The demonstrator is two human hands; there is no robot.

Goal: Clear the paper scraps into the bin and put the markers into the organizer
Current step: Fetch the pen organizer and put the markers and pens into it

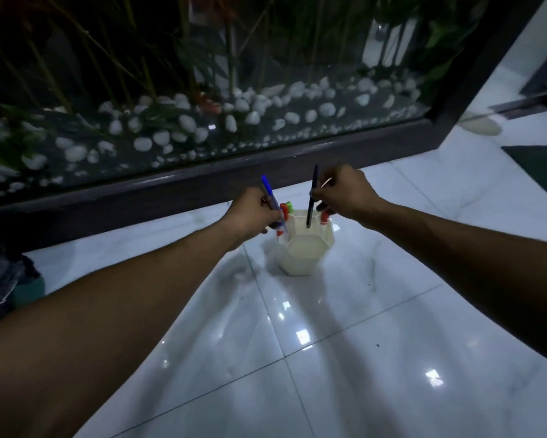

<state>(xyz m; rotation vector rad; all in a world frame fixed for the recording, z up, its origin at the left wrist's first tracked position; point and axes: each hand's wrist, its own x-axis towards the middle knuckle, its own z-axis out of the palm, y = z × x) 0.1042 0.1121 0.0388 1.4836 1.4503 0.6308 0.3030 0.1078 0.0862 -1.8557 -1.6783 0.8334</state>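
Note:
A cream hexagonal organizer (303,248) stands on the white tiled floor. My left hand (250,213) grips a blue pen (267,188) tilted over the organizer's left side, where red and green marker caps (286,208) stick up. Over the organizer's back right, my right hand (344,191) holds a dark pen (311,200) nearly upright, its tip just inside the rim. A red-capped marker (324,218) stands at the right edge below that hand. No paper scraps or bin are in view.
A dark-framed glass planter (202,188) with white pebbles and green stems runs along the floor just behind the organizer. A dark green mat (541,172) lies at the far right. Dark cloth (3,279) sits at the left edge.

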